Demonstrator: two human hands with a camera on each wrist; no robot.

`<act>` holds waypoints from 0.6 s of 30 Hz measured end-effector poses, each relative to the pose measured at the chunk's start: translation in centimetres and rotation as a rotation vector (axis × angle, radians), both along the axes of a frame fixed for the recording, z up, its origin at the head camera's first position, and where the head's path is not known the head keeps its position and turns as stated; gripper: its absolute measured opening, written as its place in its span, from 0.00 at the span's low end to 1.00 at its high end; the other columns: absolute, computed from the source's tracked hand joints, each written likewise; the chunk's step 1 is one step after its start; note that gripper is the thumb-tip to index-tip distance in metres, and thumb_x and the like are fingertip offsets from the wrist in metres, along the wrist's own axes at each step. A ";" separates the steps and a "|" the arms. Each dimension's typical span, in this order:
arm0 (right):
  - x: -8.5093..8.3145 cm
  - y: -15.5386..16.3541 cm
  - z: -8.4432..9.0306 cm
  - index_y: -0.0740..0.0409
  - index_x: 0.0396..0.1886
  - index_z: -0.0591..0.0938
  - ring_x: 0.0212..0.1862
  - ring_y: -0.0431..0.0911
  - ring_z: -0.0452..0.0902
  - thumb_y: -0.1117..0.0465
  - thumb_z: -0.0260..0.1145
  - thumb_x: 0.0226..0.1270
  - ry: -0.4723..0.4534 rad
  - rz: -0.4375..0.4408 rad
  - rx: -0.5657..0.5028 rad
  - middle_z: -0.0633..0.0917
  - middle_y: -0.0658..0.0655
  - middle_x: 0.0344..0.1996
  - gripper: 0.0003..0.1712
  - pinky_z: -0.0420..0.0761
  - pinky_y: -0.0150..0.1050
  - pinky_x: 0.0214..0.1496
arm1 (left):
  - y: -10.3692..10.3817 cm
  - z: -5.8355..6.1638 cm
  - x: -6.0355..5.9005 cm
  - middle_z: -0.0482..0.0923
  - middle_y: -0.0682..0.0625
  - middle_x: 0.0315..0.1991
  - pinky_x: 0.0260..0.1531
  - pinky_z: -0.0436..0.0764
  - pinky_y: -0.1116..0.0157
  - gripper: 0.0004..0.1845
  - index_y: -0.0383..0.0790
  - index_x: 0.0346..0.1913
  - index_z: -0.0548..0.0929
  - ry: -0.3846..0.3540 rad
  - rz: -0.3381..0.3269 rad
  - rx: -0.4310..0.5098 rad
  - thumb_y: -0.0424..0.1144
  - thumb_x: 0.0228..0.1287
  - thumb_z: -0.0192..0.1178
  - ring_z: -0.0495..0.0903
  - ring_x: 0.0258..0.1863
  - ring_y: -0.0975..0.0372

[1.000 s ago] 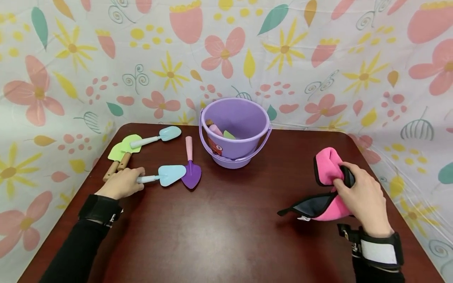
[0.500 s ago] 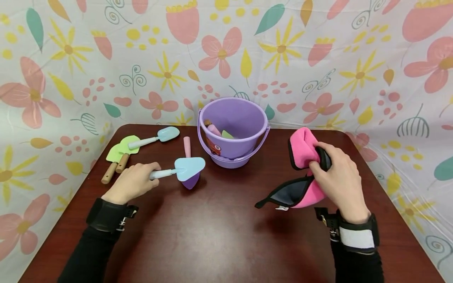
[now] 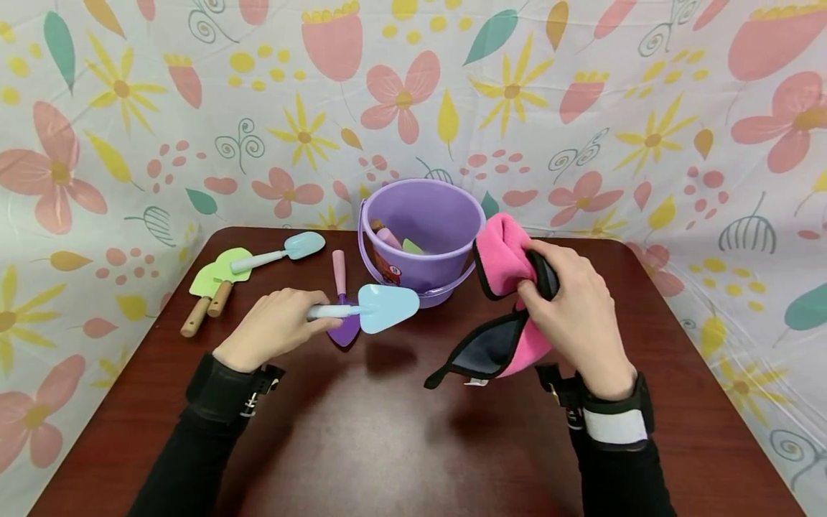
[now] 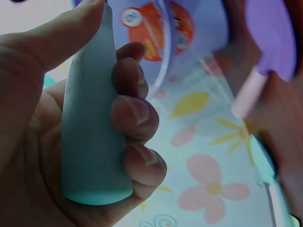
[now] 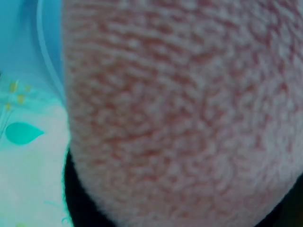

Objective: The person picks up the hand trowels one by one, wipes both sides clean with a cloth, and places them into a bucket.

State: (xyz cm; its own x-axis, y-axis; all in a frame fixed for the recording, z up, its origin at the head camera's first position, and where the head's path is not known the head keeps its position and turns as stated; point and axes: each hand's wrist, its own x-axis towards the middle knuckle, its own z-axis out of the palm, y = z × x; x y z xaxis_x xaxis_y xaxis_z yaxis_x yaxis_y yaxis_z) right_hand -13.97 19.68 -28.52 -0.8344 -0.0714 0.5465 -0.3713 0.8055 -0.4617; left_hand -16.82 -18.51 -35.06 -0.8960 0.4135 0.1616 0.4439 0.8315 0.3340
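Note:
My left hand (image 3: 274,327) grips a toy trowel (image 3: 389,307) by its white handle, its light blue blade pointing right above the table. In the left wrist view, fingers and thumb curl round the trowel's handle (image 4: 92,118). My right hand (image 3: 575,309) pinches a pink, black-edged piece of fabric (image 3: 504,251), which has a dark lining and a small white tag. Part of the fabric hangs down, its pointed black tip to the left. Its exact kind is unclear. Fuzzy fabric (image 5: 184,113) fills most of the right wrist view, hiding the fingers.
A purple bucket (image 3: 423,269) holding some tools stands at the back centre. Left of it lie a purple trowel (image 3: 344,332) with a pink handle, a second light blue trowel (image 3: 305,245) and two green tools (image 3: 205,281) with wooden handles. A flowered cloth (image 3: 245,72) hangs behind the table.
My left hand has lifted the blue trowel off the table and carried it right, past the purple trowel. My right hand has brought the pink fabric left, close to the bucket.

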 end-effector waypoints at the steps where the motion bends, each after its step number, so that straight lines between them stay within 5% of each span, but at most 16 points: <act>1: 0.0 -0.4 0.1 0.53 0.61 0.80 0.52 0.59 0.74 0.66 0.63 0.57 0.007 0.010 -0.004 0.81 0.60 0.52 0.28 0.70 0.60 0.49 | 0.3 0.2 0.0 0.69 0.58 0.20 0.22 0.68 0.62 0.13 0.48 0.35 0.82 0.002 -0.003 0.005 0.53 0.61 0.67 0.69 0.22 0.63; 18: -0.7 -5.0 0.6 0.50 0.59 0.81 0.53 0.52 0.74 0.65 0.64 0.56 0.118 0.136 -0.059 0.82 0.53 0.53 0.28 0.74 0.53 0.49 | 5.9 2.3 -1.1 0.66 0.57 0.18 0.16 0.65 0.63 0.11 0.49 0.32 0.82 0.098 -0.063 0.108 0.52 0.66 0.63 0.66 0.17 0.64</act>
